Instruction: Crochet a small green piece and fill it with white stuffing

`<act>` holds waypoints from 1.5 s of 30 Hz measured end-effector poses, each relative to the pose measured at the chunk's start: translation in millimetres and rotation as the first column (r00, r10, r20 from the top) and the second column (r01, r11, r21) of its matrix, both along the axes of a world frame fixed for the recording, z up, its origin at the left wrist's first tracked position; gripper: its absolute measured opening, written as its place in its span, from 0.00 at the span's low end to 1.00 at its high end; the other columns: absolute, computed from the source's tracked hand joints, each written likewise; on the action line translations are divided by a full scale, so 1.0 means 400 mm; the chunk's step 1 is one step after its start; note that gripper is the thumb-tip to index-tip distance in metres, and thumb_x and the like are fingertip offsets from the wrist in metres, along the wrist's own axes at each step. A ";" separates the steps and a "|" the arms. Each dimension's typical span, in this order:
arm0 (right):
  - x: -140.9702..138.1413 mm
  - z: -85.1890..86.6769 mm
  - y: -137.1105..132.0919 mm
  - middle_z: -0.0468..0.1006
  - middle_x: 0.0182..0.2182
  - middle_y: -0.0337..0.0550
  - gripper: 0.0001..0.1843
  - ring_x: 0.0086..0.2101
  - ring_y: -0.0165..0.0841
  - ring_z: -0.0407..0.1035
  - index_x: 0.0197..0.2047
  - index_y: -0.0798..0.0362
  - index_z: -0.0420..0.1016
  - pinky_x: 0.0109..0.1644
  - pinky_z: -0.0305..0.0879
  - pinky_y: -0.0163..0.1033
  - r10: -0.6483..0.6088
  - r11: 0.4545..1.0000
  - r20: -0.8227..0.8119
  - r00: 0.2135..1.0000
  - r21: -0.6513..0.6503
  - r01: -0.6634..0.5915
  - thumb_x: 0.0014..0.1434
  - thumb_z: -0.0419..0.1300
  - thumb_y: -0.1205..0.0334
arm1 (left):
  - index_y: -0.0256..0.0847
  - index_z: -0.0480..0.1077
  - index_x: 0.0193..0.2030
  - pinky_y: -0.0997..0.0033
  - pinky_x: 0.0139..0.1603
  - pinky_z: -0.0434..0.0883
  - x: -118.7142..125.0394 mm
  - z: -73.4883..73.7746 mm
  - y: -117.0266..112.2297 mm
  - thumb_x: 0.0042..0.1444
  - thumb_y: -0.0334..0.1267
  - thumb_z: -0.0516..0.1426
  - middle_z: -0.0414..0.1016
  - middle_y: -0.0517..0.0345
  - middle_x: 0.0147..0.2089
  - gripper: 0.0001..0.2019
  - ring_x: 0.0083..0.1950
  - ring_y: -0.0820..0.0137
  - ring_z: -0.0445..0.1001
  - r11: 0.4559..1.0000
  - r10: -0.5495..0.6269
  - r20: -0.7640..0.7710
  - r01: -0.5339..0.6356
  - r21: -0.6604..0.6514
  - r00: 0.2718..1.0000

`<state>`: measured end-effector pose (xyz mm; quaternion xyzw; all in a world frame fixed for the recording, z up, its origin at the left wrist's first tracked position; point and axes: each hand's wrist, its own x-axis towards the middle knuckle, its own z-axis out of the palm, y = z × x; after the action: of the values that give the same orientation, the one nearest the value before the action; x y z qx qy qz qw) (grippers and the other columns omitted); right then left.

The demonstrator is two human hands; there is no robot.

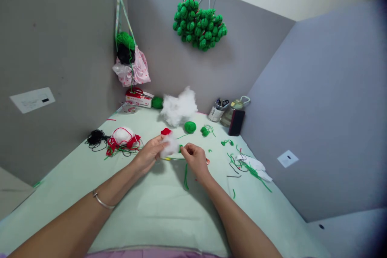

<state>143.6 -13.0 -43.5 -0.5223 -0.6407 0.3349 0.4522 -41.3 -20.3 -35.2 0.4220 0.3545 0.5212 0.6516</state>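
My left hand (149, 154) is closed on a tuft of white stuffing (169, 147). A small red piece (166, 131) shows at its fingertips; whether the hand also grips it I cannot tell. Just to the right, my right hand (195, 157) pinches a small green crocheted piece (180, 148), mostly hidden by the fingers. A green yarn tail (186, 177) hangs below that hand. Under the hands lies a thin tool with a yellow part (167, 159). Beyond them sit a green yarn ball (190, 127), small green crocheted pieces (204, 131) and a large heap of stuffing (179, 107).
White and red yarn (123, 137) and black yarn (96, 138) lie at left. Yarn scraps (249, 167) are scattered at right. A phone (236, 123), jar (228, 117) and pen cup (215, 113) stand at the back right. Green crocheted bunches (199, 24) hang on the wall.
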 end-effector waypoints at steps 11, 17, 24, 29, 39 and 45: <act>-0.017 -0.023 -0.016 0.60 0.20 0.33 0.12 0.24 0.30 0.51 0.23 0.48 0.57 0.30 0.47 0.38 0.069 0.995 0.115 0.991 0.071 -0.077 0.55 0.55 0.58 | 0.39 0.74 0.41 0.70 0.40 0.70 0.036 -0.031 -0.016 0.41 0.42 0.72 0.80 0.58 0.37 0.21 0.36 0.67 0.77 0.999 0.039 -0.089 -0.038 0.017 0.995; -0.004 0.003 -0.020 0.65 0.23 0.35 0.10 0.26 0.32 0.57 0.25 0.48 0.60 0.34 0.50 0.38 0.155 0.976 0.214 0.965 0.121 -0.183 0.58 0.53 0.61 | 0.38 0.75 0.37 0.69 0.40 0.70 0.029 -0.025 -0.012 0.41 0.41 0.69 0.80 0.58 0.34 0.17 0.35 0.66 0.76 0.999 0.017 -0.169 -0.009 0.047 0.986; 0.016 0.005 -0.015 0.67 0.25 0.35 0.08 0.28 0.32 0.60 0.30 0.49 0.64 0.35 0.52 0.38 0.244 0.956 0.279 0.929 0.094 -0.279 0.62 0.52 0.64 | 0.40 0.73 0.31 0.68 0.38 0.69 0.028 -0.022 -0.011 0.42 0.40 0.64 0.75 0.62 0.29 0.10 0.34 0.66 0.73 0.990 0.077 -0.303 -0.038 0.134 0.950; 0.005 0.014 -0.025 0.65 0.25 0.34 0.09 0.28 0.31 0.58 0.33 0.49 0.65 0.36 0.53 0.38 0.278 0.946 0.284 0.918 0.084 -0.312 0.66 0.50 0.62 | 0.41 0.71 0.29 0.70 0.33 0.66 0.023 -0.031 0.003 0.42 0.39 0.61 0.72 0.64 0.28 0.07 0.32 0.66 0.69 0.980 0.163 -0.388 -0.104 0.168 0.907; -0.024 0.027 -0.042 0.61 0.24 0.31 0.04 0.27 0.29 0.55 0.32 0.49 0.64 0.33 0.50 0.36 0.305 0.945 0.253 0.918 0.037 -0.324 0.56 0.57 0.66 | 0.44 0.60 0.28 0.75 0.29 0.59 0.032 -0.054 0.017 0.41 0.40 0.61 0.59 0.70 0.24 0.12 0.28 0.73 0.60 0.957 0.277 -0.292 -0.235 0.171 0.915; -0.014 0.006 -0.008 0.59 0.21 0.31 0.09 0.25 0.28 0.52 0.26 0.49 0.60 0.31 0.49 0.36 0.161 0.986 0.156 0.975 0.015 -0.165 0.55 0.56 0.59 | 0.41 0.66 0.34 0.74 0.31 0.64 0.051 -0.043 -0.009 0.45 0.46 0.66 0.69 0.64 0.30 0.16 0.30 0.72 0.67 0.989 0.140 -0.161 -0.131 0.066 0.977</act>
<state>137.8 -16.3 -41.3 -0.4859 -0.7191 0.3204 0.3796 -21.1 -23.9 -52.4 0.4563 0.4209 0.5372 0.5710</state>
